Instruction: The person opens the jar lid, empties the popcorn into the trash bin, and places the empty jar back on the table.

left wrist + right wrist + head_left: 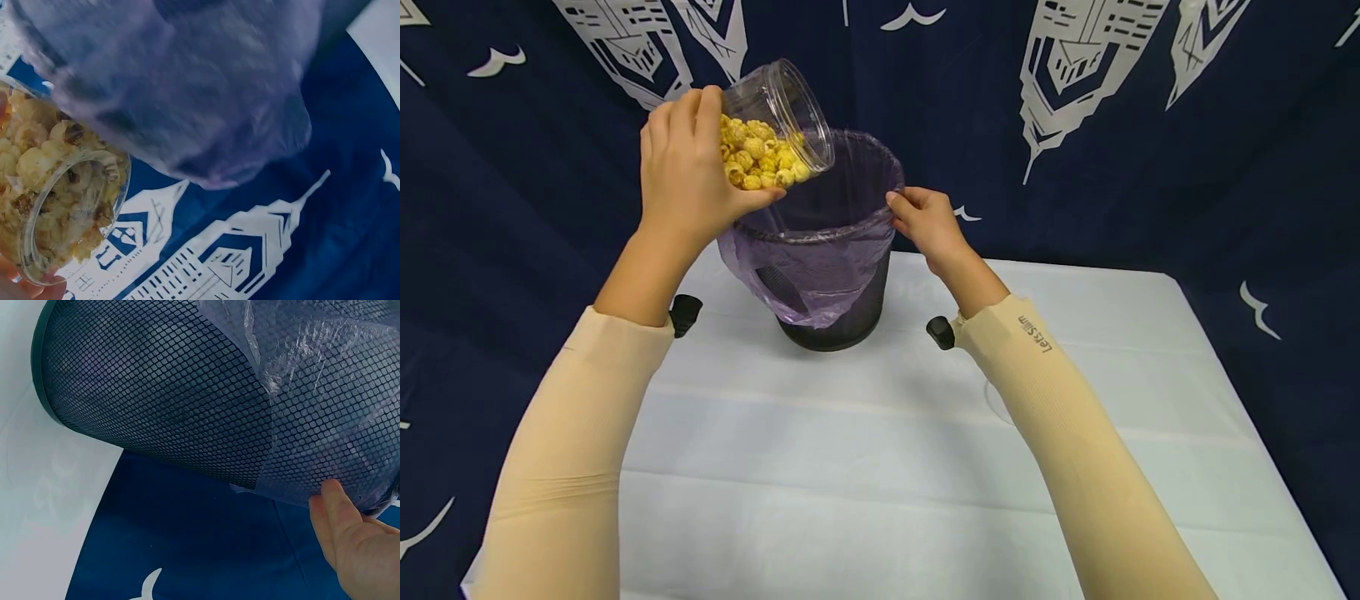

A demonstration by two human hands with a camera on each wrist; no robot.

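Note:
A clear plastic jar (786,108) of yellow popcorn (760,154) is gripped by my left hand (688,167). It tilts with its uncapped mouth to the right, over the bin's opening. The popcorn lies along the jar's lower side; the left wrist view shows the jar's base and popcorn (44,150) up close. Below stands a black mesh bin (857,321), lined with a purple trash bag (820,275) folded over its rim. My right hand (928,225) holds the lined rim at the right, thumb on top and fingers (337,503) against the outside of the bag.
The bin stands near the back edge of a white-covered table (820,500). A dark blue curtain (955,100) with white prints hangs right behind it. Partly hidden under my right forearm, a clear round lid (992,404) lies on the table.

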